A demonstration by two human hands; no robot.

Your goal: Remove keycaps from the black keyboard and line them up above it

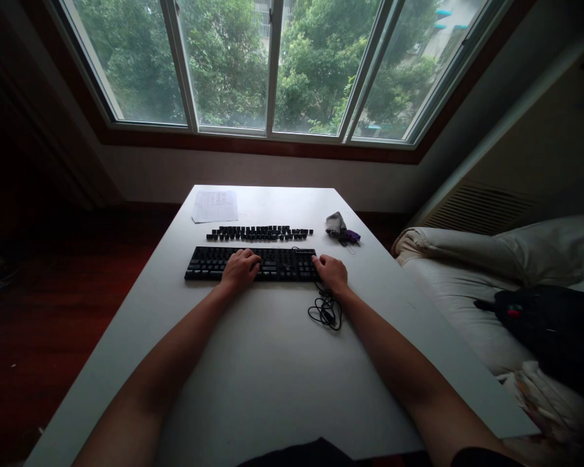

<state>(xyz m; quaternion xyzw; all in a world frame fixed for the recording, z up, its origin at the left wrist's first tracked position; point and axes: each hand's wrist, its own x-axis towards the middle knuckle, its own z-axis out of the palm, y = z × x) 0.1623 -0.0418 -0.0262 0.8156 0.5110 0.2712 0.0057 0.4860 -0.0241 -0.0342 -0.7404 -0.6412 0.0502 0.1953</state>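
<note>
A black keyboard [207,263] lies across the white table. My left hand [241,267] is over its middle, with fingers curled and thumb and forefinger close together at the keys; whatever is between them is too small to make out. At the keyboard's right end, my right hand [331,271] is closed on the edge, thumb on top. Behind the keyboard, loose black keycaps [257,233] are set out in rows. From near my right hand a coiled black cable [326,311] trails onto the table.
A printed paper sheet [215,206] lies at the table's far left. A grey cloth pouch [335,224] and a small purple item [352,237] are at the far right. Beside the white table [282,370] stands a bed [448,285] with a dark bag [549,324].
</note>
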